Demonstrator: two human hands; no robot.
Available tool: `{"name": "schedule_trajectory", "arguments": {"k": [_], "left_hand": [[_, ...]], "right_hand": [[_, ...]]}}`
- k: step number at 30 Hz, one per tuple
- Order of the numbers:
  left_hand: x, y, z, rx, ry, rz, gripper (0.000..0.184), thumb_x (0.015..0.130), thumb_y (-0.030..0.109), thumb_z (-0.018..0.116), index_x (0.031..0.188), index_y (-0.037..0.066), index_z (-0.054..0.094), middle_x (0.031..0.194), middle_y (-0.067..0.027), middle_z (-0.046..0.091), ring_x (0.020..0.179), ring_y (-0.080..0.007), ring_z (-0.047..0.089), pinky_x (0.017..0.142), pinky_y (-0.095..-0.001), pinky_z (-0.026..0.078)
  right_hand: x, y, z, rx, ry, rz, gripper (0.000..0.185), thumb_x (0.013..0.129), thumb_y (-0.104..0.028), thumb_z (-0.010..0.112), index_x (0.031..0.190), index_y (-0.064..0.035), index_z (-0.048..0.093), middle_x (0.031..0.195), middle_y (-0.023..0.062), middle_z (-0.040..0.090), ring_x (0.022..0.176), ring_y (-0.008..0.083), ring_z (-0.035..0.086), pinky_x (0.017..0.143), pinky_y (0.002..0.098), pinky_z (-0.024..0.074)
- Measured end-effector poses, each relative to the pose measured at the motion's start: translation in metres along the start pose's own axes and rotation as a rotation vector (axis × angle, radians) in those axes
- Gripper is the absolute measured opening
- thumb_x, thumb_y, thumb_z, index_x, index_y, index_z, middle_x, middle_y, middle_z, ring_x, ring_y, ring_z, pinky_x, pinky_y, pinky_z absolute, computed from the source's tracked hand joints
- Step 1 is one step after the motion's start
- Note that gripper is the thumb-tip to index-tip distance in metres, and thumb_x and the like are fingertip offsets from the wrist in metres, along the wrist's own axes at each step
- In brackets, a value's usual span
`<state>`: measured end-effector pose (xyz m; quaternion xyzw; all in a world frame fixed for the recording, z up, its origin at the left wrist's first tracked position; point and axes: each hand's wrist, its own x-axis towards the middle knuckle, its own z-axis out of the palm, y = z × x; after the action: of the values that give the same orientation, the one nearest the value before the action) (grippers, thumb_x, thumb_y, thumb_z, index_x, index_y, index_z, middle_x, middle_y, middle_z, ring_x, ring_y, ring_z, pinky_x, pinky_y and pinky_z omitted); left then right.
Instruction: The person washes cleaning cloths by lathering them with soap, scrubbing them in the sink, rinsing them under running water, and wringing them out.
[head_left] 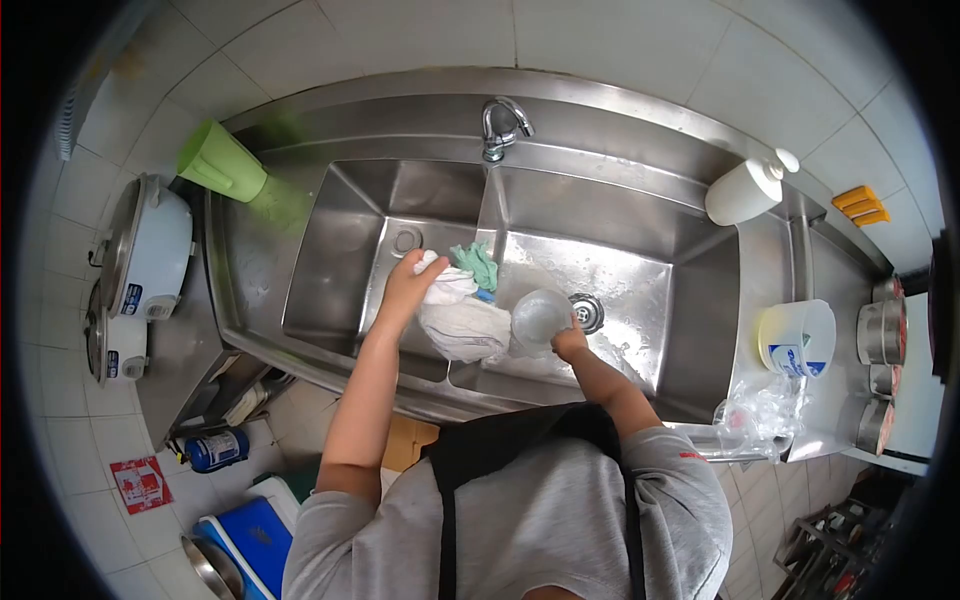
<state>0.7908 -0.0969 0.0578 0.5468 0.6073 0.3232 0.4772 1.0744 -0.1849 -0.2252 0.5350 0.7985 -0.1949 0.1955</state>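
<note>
Steel worktop with double sink: front edge partly hidden by the torso; the divider's near stretch lies under cloth. Right basin floor, wet, runs from the drain to the right wall; left basin floor shows left of the left hand.
Rice cooker, large, far left; a smaller one beside it, partly covered.
Green pitcher: tilted, left rear corner.
White pump bottle: tilted, right rear corner.
Plastic tub: right edge; contents hard to make out. Crumpled clear bag just before it.
White cloth: bunched over the divider, upper end gripped by the left hand.
Translucent bowl: in the right basin, beside the cloth, partly overlapping the drain's left side in view; rim gripped by the right hand; contents unclear.
Tap: behind the divider.
Green cloth: behind the white cloth.
Blue item: mostly hidden, unidentified.
</note>
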Motion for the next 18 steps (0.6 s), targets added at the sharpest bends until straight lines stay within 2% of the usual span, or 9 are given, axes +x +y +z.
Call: {"name": "schedule_trajectory", "arguments": {"k": [2,4,6,8,9,11,13,16,18], "left_hand": [[-0.004,-0.008,-0.010,-0.054,-0.002,-0.023,0.028,0.077,0.025,0.062,0.089,0.001,0.055,0.080,-0.0034,0.058,0.073,-0.0084,0.052,0.066,-0.0218,0.040],[-0.006,-0.008,-0.012,-0.076,-0.006,-0.066,0.026,0.078,0.024,0.061,0.089,0.001,0.055,0.080,-0.0026,0.059,0.073,-0.0077,0.052,0.067,-0.0213,0.040],[-0.003,-0.011,-0.008,-0.130,-0.001,-0.083,0.023,0.079,0.023,0.061,0.089,0.002,0.055,0.080,-0.0015,0.059,0.073,-0.0071,0.052,0.067,-0.0208,0.040],[-0.001,-0.015,-0.001,-0.141,-0.016,-0.059,0.023,0.079,0.023,0.061,0.089,0.003,0.055,0.080,-0.0014,0.059,0.074,-0.0071,0.052,0.067,-0.0208,0.040],[0.002,-0.015,0.002,-0.147,-0.024,-0.042,0.023,0.079,0.023,0.061,0.089,0.003,0.055,0.080,-0.0013,0.059,0.074,-0.0071,0.052,0.067,-0.0208,0.040],[0.004,-0.011,0.012,-0.177,-0.047,-0.036,0.022,0.079,0.023,0.061,0.089,0.004,0.054,0.080,-0.0008,0.058,0.073,-0.0070,0.052,0.066,-0.0207,0.040],[0.005,-0.008,0.019,-0.164,-0.061,-0.013,0.022,0.079,0.023,0.061,0.089,0.004,0.054,0.079,-0.0007,0.058,0.073,-0.0072,0.051,0.067,-0.0207,0.040],[0.011,-0.008,0.026,-0.095,-0.053,0.044,0.024,0.079,0.024,0.061,0.089,0.004,0.053,0.080,-0.0013,0.057,0.074,-0.0080,0.051,0.067,-0.0213,0.040],[0.017,-0.014,0.027,-0.058,-0.031,0.069,0.025,0.078,0.024,0.061,0.090,0.003,0.052,0.081,-0.0023,0.057,0.075,-0.0088,0.050,0.068,-0.0219,0.040]], "right_hand": [[0.001,-0.004,0.010,0.201,0.070,0.104,0.020,0.077,-0.023,0.048,0.075,-0.0186,0.068,0.079,0.0065,0.064,0.093,0.0172,0.057,0.106,0.0401,0.0061],[0.014,0.010,0.005,0.375,0.349,0.181,0.015,0.075,-0.018,0.052,0.073,-0.0173,0.067,0.081,0.0051,0.065,0.078,0.0190,0.061,0.100,0.0401,0.0254],[0.033,0.041,0.000,1.122,0.404,0.396,0.016,0.075,-0.005,0.052,0.070,-0.0113,0.065,0.072,0.0052,0.063,0.067,0.0143,0.058,0.075,0.0324,0.0452],[0.032,0.076,-0.006,1.883,0.574,0.382,0.005,0.075,-0.005,0.058,0.074,-0.0055,0.063,0.069,0.0051,0.061,0.060,0.0138,0.055,0.058,0.0275,0.0469],[0.018,0.089,-0.021,1.867,0.545,0.522,0.009,0.077,-0.011,0.060,0.082,-0.0037,0.061,0.073,0.0051,0.061,0.064,0.0160,0.056,0.063,0.0293,0.0467],[0.001,0.119,-0.020,2.118,0.623,0.519,0.019,0.082,-0.015,0.057,0.095,-0.0016,0.055,0.089,0.0066,0.059,0.078,0.0158,0.056,0.070,0.0308,0.0466],[-0.019,0.135,-0.022,2.388,0.787,0.467,0.019,0.082,-0.016,0.058,0.095,-0.0022,0.055,0.086,0.0048,0.059,0.076,0.0150,0.055,0.072,0.0274,0.0449],[-0.038,0.152,-0.021,2.598,0.774,0.338,0.022,0.084,-0.018,0.054,0.098,-0.0020,0.053,0.091,0.0055,0.058,0.081,0.0164,0.054,0.076,0.0291,0.0438],[-0.043,0.158,-0.021,2.605,0.775,0.334,0.023,0.084,-0.020,0.054,0.099,-0.0023,0.052,0.091,0.0054,0.058,0.080,0.0168,0.054,0.075,0.0303,0.0444]]}}
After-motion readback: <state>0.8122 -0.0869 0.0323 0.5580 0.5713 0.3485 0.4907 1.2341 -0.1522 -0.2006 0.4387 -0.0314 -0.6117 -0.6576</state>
